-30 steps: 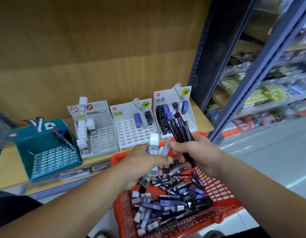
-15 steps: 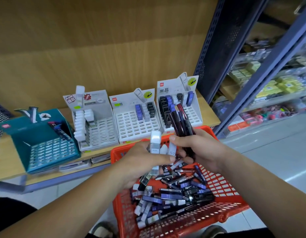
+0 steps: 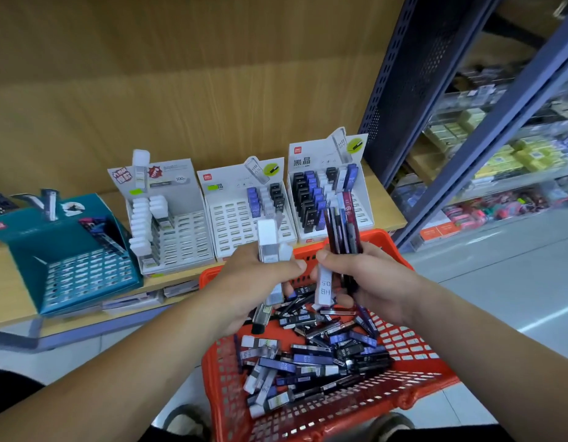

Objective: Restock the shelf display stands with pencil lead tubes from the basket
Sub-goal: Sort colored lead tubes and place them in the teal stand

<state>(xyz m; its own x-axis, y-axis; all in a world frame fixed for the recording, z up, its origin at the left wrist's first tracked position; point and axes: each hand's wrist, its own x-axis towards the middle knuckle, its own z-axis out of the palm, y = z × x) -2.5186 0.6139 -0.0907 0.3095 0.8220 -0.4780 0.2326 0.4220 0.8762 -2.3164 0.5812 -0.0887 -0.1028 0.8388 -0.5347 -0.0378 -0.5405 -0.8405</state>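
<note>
A red plastic basket (image 3: pixel 413 355) below my hands holds several loose pencil lead tubes (image 3: pixel 311 362), black, blue and white. My left hand (image 3: pixel 254 282) grips a few white-capped tubes (image 3: pixel 269 240) upright above the basket's far rim. My right hand (image 3: pixel 368 282) holds a bunch of dark red and black tubes (image 3: pixel 343 228) upright, and a white HB tube (image 3: pixel 324 287) hangs between its thumb and fingers. Three white display stands sit on the wooden shelf: the left stand (image 3: pixel 186 237), the middle stand (image 3: pixel 234 228) and the right stand (image 3: pixel 362 212), each partly filled.
A teal display stand (image 3: pixel 72 266) sits at the shelf's left. The wooden shelf edge (image 3: pixel 11 301) runs across the front. A blue metal upright (image 3: pixel 413 78) and stocked shelves (image 3: pixel 506 161) stand to the right, with grey floor (image 3: pixel 515 275) beside the basket.
Both hands stay close together over the basket. A white HB tube now hangs lower from my right hand's fingers, near my left thumb. The view has shifted slightly.
</note>
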